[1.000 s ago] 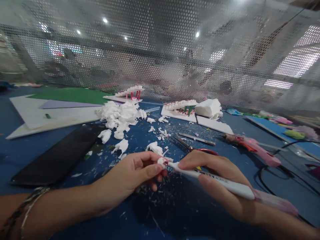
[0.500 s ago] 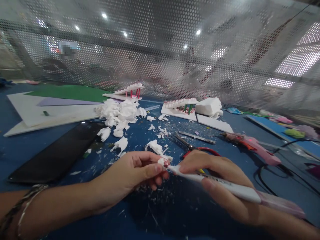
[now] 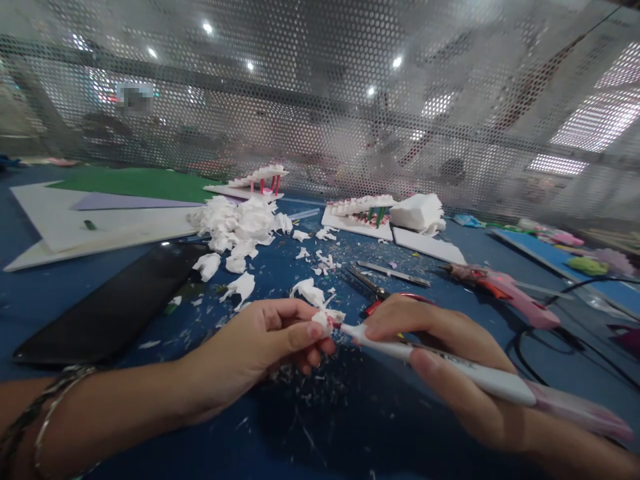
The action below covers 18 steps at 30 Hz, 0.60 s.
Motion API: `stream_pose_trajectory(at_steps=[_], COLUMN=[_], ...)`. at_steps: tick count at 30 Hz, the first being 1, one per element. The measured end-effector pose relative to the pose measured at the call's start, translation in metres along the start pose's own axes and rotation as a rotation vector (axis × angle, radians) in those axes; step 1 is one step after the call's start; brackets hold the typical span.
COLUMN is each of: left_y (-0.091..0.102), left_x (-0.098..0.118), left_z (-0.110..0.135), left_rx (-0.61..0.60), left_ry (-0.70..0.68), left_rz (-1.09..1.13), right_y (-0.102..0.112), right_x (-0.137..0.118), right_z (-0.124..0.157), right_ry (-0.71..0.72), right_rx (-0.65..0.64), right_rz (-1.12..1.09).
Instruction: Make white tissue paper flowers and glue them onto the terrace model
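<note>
Between the thumb and fingers of my left hand (image 3: 273, 343) is a small crumpled piece of white paper (image 3: 321, 321) with red marks on it. My right hand (image 3: 450, 353) grips a white marker (image 3: 480, 380) with a pinkish rear end, tilted toward the left. Its red tip meets the paper or lies right beside it; I cannot tell which. Just beyond my right fingers lie red-handled scissors (image 3: 373, 285), partly hidden by the hand. A torn scrap of white paper (image 3: 309, 292) lies behind my left fingertips.
A black phone or tablet (image 3: 105, 307) lies left, near a heap of torn white paper (image 3: 240, 223). Two small white stair models (image 3: 363, 207) stand behind, beside a stack of white tissue (image 3: 417, 212). A cutter (image 3: 395, 273) and a corded pink glue gun (image 3: 520, 300) lie right.
The marker and my right hand have shifted slightly right and down, and the red tip now shows. My left hand has barely moved and still pinches the paper.
</note>
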<state>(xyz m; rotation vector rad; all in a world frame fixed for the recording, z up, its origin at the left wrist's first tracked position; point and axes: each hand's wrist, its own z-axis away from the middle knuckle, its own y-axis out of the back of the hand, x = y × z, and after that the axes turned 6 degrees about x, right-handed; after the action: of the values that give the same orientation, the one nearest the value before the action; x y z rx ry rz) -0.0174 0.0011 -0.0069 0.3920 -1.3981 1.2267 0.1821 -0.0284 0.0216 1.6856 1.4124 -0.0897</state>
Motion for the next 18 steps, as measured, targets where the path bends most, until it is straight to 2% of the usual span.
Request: stream_pose_trajectory(at_steps=[3, 6, 10, 13, 18], left_y=[-0.0008, -0.0023, -0.0028, -0.0022, -0.0011], left_x=[0.0002, 0.0016, 0.0026, 0.0021, 0.0012], left_z=[0.0012, 0.0022, 0.0018, 0.0018, 0.0031], left_rx=[0.008, 0.015, 0.008, 0.012, -0.008], left_ry=[0.006, 0.004, 0.013, 0.026, 0.054], left_rz=[0.003, -0.005, 0.006, 0.000, -0.023], right_y=[-0.0004, -0.0003, -0.0001, -0.0001, 0.0006], right_x=[0.0004, 0.0002, -0.0001, 0.0007, 0.0005], right_z=[0.0001, -0.0011, -0.0019, -0.0008, -0.0004], right_ry=[0.007, -0.016, 0.031, 0.001, 0.044], right_rx=[-0.027, 0.005, -0.036, 0.002, 0.002], right_rz=[0.007, 0.020, 0.015, 0.054, 0.026])
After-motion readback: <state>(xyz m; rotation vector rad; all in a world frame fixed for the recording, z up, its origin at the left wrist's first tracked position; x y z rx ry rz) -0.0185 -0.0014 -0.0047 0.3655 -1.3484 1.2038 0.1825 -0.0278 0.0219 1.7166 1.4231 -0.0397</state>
